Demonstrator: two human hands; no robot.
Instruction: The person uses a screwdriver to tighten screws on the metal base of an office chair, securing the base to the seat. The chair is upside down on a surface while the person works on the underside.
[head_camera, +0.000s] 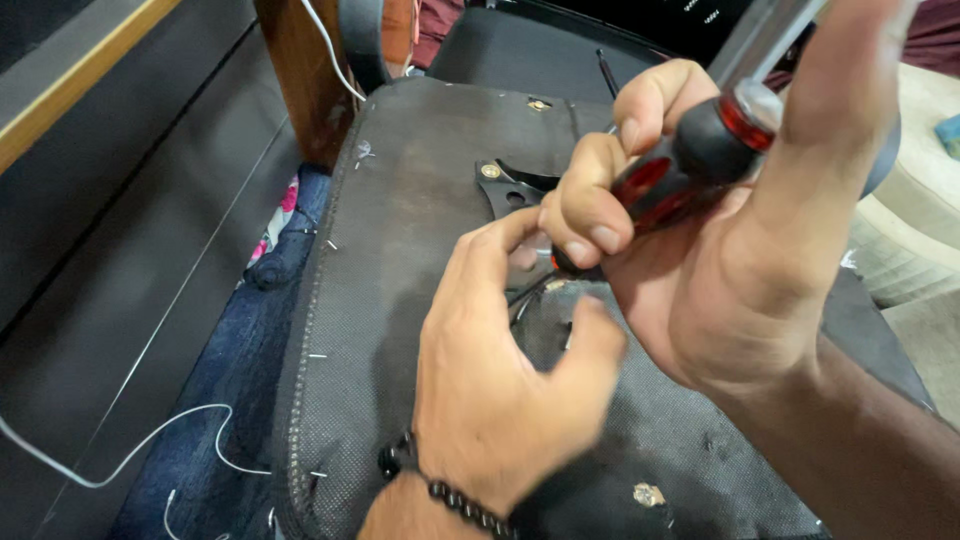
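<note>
Red-and-black-handled screwdriver (690, 170) centre-right, tip down at black metal bracket (512, 188) on dark fabric chair underside (400, 300). Right hand (720, 230) clenched round handle; left hand (500, 380) pinching near the tip. 2 brass screws seated far side, 1 near; current fastener hidden, state unclear.

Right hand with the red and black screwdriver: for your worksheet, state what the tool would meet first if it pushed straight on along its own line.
The right hand angles the screwdriver down-left, so it would probably meet the black metal bracket on the dark fabric panel first. The left hand hides the tip, so depth is uncertain.
</note>
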